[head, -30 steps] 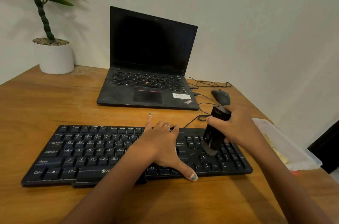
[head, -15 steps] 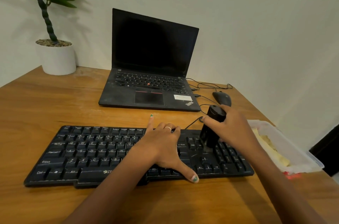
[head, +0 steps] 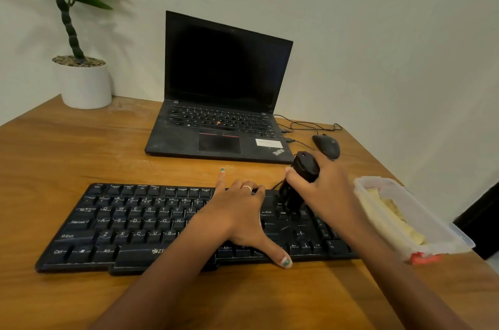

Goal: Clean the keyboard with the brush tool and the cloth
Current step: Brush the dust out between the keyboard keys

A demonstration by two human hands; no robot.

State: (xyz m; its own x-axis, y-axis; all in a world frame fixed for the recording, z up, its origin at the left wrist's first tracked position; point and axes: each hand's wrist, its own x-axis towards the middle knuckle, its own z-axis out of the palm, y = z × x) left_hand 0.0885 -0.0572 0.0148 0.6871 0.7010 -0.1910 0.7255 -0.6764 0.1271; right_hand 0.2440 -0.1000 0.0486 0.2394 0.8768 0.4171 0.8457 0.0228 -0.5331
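Note:
A black full-size keyboard (head: 129, 224) lies across the wooden desk in front of me. My left hand (head: 237, 216) rests flat on its middle, fingers spread, thumb at the front edge, holding nothing. My right hand (head: 329, 194) grips a black brush tool (head: 297, 184) upright, its bristle end down on the keys just right of the Enter key. A yellow cloth (head: 391, 216) lies inside a clear plastic box to the right of the keyboard.
An open black laptop (head: 224, 103) stands behind the keyboard. A black wired mouse (head: 326, 146) and cables lie to its right. The clear plastic box (head: 442, 238) sits at the desk's right edge. A potted plant (head: 83, 81) is at the back left.
My right hand has moved the brush tool away from me and a little left, from the keys near the arrows up to the upper key block. My left hand has stayed put.

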